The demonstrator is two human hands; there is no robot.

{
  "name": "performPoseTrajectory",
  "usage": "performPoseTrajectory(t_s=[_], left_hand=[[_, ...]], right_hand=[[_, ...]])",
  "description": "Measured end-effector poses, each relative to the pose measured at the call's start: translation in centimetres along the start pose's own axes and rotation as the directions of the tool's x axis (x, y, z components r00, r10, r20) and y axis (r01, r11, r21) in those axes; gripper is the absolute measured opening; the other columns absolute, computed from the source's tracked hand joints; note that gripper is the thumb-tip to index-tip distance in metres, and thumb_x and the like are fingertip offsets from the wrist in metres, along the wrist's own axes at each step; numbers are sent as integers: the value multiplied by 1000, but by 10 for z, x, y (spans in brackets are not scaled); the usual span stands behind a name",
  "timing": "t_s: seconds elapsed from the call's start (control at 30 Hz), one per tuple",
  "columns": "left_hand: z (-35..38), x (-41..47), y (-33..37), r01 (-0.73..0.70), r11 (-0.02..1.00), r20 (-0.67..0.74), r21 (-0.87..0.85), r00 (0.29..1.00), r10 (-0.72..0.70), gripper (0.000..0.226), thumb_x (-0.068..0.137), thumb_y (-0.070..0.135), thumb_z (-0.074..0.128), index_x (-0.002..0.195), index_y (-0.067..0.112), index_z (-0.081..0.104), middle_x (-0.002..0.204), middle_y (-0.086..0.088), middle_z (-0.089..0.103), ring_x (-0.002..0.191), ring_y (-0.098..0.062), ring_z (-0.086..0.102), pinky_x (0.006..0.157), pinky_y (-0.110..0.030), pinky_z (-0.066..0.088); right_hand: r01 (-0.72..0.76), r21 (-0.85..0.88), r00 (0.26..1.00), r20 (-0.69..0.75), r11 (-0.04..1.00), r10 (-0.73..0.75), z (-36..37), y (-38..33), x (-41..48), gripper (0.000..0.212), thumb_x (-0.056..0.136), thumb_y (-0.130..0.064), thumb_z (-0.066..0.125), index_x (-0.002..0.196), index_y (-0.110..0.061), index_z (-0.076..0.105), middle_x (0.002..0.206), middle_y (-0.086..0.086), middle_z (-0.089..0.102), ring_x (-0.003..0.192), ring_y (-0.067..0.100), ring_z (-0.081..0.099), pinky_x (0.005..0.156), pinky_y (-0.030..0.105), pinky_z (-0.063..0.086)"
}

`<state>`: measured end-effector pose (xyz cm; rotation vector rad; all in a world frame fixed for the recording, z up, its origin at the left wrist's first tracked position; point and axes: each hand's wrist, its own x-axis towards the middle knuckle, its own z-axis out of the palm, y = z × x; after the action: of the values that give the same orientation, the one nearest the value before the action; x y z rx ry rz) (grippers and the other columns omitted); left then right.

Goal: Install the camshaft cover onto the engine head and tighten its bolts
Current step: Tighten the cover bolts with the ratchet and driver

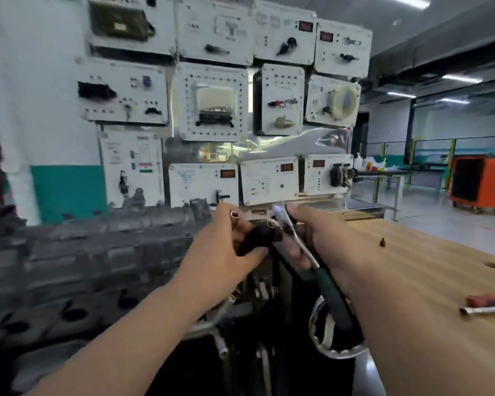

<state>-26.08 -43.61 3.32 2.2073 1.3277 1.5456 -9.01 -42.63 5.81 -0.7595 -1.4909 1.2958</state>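
Camshaft cover (112, 232) lying on the engine (69, 310) at left, apart from left hand (226, 244) gripping a dark socket piece (257, 238) and right hand (329, 238) gripping the ratchet (333, 295): risk of a fumbled join dropping the piece into the gap below.

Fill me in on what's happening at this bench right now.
A person is working over a grey cast-metal engine beside a wooden workbench. No tool is on the engine yet. The right hand grips a chrome ratchet wrench with a dark green handle. The left hand holds a dark cylindrical piece close to the ratchet, with a small silver socket between its fingers. A red-handled tool, a silver tube and a small dark bolt sit on the bench.
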Motion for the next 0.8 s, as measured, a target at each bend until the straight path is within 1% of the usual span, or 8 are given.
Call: performPoseTrajectory(t_s=[0.17, 0.37, 0.43, 0.53, 0.6, 0.67, 0.73, 0.8], left_hand=[[-80, 3, -24, -50, 997, 31, 66, 998, 48, 50, 72, 24, 80, 85, 45, 36, 93, 30, 57, 78, 9, 61, 64, -6, 45], [-131, 20, -45, -48, 995, 81, 91, 996, 41, 46, 69, 27, 81, 82, 42, 39, 91, 21, 63, 78, 2, 65, 68, -18, 54], [-138, 31, -49, -69, 986, 42, 155, 997, 63, 46, 68, 32, 81, 84, 43, 39, 90, 25, 61, 76, 5, 64, 65, -17, 53], [-139, 51, -56, -71, 967, -50, 244, 995, 86, 47, 68, 34, 80, 84, 45, 37, 89, 32, 55, 75, 9, 59, 55, -11, 47], [-135, 66, -61, -44, 979, -84, 201, 995, 62, 46, 69, 30, 81, 81, 40, 38, 81, 25, 59, 72, 10, 59, 50, -7, 45], [-128, 83, -64, -32, 979, -93, 203, 994, 52, 44, 69, 32, 80, 79, 35, 38, 71, 15, 59, 70, 11, 58, 49, -6, 43], [-122, 102, -67, -50, 969, -88, 242, 993, 73, 43, 71, 36, 78, 81, 35, 36, 72, 14, 59, 71, 13, 56, 52, -6, 41], [-121, 116, -78, -10, 980, -80, 197, 996, 26, 36, 78, 39, 72, 85, 35, 37, 80, 14, 60, 72, 12, 57, 53, -11, 42]], right_hand=[[-5, -45, 986, 168, 999, 12, 53, -6, 36, 35, 95, -28, 50, 67, -14, 62, 46, 10, 50, 31, 18, 37, 34, 17, 30], [-14, -124, 928, 369, 992, 59, 85, -22, 75, 27, 77, -38, 62, 57, -20, 67, 44, 6, 50, 32, 15, 38, 36, 17, 32], [-41, -179, 924, 368, 983, 105, 92, -27, 91, 27, 80, -38, 64, 60, -19, 66, 46, 6, 50, 33, 15, 38, 37, 18, 33], [-144, -172, 930, 312, 974, 192, 100, -38, 113, 35, 92, -37, 53, 66, -17, 63, 47, 5, 50, 33, 15, 38, 36, 18, 32], [-110, -231, 951, 260, 967, 170, 102, -50, 124, 41, 95, -37, 50, 62, -18, 66, 50, 7, 56, 34, 16, 41, 37, 18, 34], [90, -500, 978, 208, 861, 19, 103, -62, 133, 37, 93, -47, 50, 74, -20, 66, 56, 2, 63, 38, 14, 49, 40, 19, 38], [244, -725, 969, 204, 644, -137, 106, -72, 143, 36, 87, -54, 54, 83, -20, 64, 53, -2, 60, 37, 5, 49, 37, 16, 38], [264, -786, 955, 133, 559, -264, 105, -81, 158, 25, 90, -42, 58, 77, -21, 63, 53, -4, 55, 33, 1, 42, 33, 14, 35]])
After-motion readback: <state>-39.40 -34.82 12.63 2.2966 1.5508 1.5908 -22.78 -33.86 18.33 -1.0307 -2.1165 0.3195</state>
